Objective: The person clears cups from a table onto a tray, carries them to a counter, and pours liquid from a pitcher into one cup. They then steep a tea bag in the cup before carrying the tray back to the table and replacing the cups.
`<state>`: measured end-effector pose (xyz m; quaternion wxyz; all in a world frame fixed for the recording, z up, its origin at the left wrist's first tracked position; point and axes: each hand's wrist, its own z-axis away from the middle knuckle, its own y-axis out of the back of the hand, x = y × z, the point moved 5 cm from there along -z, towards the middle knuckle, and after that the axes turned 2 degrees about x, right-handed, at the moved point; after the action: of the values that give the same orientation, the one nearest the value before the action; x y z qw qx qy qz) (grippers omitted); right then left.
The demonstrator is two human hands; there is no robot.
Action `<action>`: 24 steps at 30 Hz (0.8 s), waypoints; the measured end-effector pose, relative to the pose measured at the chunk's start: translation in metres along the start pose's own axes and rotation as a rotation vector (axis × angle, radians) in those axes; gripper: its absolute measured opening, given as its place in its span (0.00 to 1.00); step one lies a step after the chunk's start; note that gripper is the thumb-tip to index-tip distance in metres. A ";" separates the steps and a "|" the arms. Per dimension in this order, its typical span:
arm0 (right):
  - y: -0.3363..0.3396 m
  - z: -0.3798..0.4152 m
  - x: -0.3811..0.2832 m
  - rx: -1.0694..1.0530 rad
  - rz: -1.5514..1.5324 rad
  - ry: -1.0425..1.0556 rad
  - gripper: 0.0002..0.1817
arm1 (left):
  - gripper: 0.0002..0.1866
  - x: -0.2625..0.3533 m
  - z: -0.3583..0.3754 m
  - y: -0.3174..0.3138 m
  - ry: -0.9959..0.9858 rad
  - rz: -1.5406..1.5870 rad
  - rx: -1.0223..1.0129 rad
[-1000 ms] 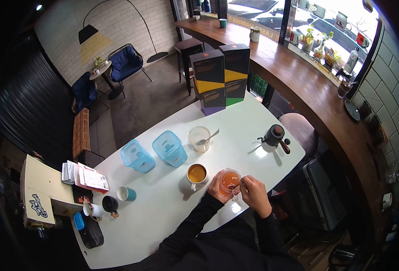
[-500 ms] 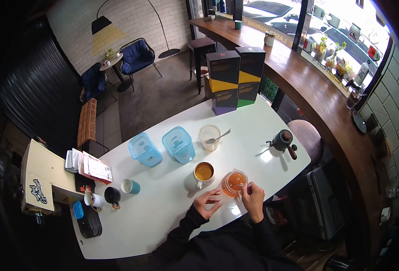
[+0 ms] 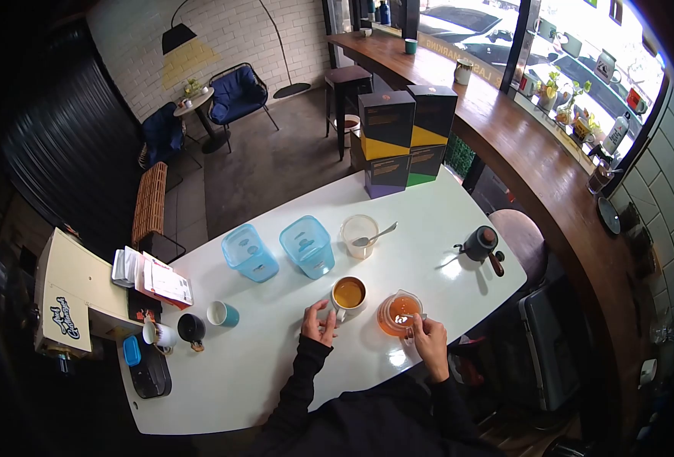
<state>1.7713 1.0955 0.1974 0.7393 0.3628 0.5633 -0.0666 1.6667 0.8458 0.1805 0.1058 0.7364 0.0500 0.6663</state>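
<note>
A white mug [image 3: 358,304] with brown coffee in it stands near the middle of the white table. Right at its handle are the fingertips of my left hand [image 3: 318,323], fingers apart and loosely bent. To the right, a glass server [image 3: 389,323] holds an orange-brown liquid that shines with reflections. My right hand [image 3: 430,344] is closed around the server's handle. The server is upright, low over the tabletop. Behind the mug stands a clear plastic cup [image 3: 350,228] with a spoon [image 3: 386,231] leaning in it.
Two blue plastic containers [image 3: 259,268] [image 3: 318,266] stand behind the mug. A black kettle [image 3: 480,244] is at the right end. Left are a teal cup [image 3: 231,316], a black cup [image 3: 190,327] and a grinder-like cream machine [image 3: 85,286]. Stacked black boxes [image 3: 386,122] stand at the far edge.
My left hand has moved left from beside the server to the mug's handle. My right hand stays on the server's handle. The view has shifted slightly.
</note>
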 end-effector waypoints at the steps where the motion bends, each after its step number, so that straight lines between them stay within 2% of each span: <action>1: -0.001 -0.002 0.002 -0.060 -0.051 -0.022 0.23 | 0.19 -0.003 0.000 -0.002 0.001 0.004 0.000; 3: 0.000 -0.002 0.004 -0.110 -0.099 -0.047 0.23 | 0.15 -0.020 -0.001 -0.012 0.121 0.068 -0.079; 5: -0.004 0.001 0.003 -0.190 -0.244 -0.087 0.23 | 0.14 -0.027 -0.002 -0.018 0.100 0.106 -0.069; 10: 0.001 0.000 -0.003 -0.165 -0.233 -0.065 0.22 | 0.11 -0.022 -0.004 -0.020 0.065 0.159 -0.028; 12: 0.003 -0.004 0.008 -0.139 -0.189 -0.056 0.22 | 0.12 -0.025 -0.003 -0.021 0.137 0.104 -0.121; 16: 0.014 -0.009 0.009 -0.067 -0.078 -0.062 0.20 | 0.13 -0.024 -0.002 -0.026 0.186 0.197 -0.153; 18: 0.021 -0.010 0.000 0.023 0.078 0.054 0.20 | 0.14 -0.023 0.002 -0.029 0.223 0.243 -0.168; 24: 0.017 -0.006 -0.014 0.119 0.074 0.150 0.17 | 0.16 -0.026 0.006 -0.034 0.146 0.232 -0.142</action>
<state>1.7706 1.1068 0.2164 0.6743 0.4305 0.5983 -0.0454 1.6720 0.8727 0.1476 0.0760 0.6776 -0.0752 0.7277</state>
